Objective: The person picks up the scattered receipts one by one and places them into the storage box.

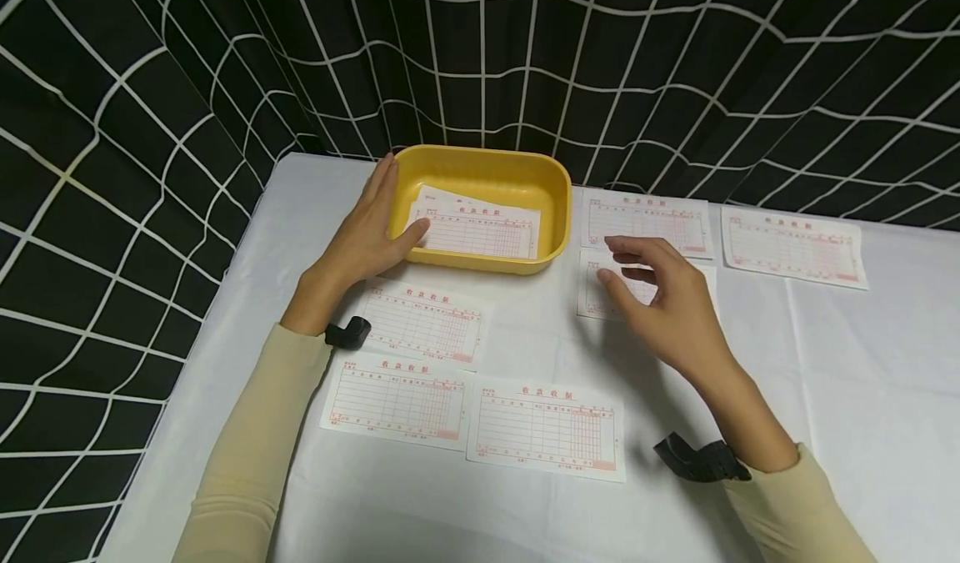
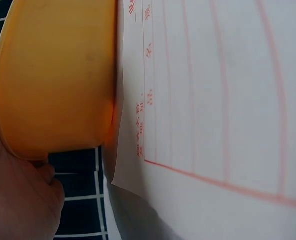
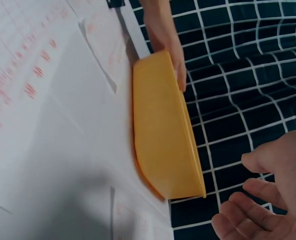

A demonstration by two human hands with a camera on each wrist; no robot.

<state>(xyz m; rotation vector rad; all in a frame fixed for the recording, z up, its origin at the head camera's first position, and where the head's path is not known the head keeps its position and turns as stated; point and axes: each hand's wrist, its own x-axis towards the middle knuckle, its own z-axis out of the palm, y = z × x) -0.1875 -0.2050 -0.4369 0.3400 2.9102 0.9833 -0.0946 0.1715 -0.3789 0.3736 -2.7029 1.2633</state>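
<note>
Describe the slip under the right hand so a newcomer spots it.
On the white table, find the yellow tray. Just right of it in the head view, below an upper slip, is the target slip. It alone has its middle hidden by the right hand.

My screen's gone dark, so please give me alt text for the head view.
A person's left hand grips the left end of a yellow tray holding printed slips, while the empty right hand hovers over a slip to the tray's right. On the white table, three more slips lie before the tray and two others beyond the right hand.
</note>
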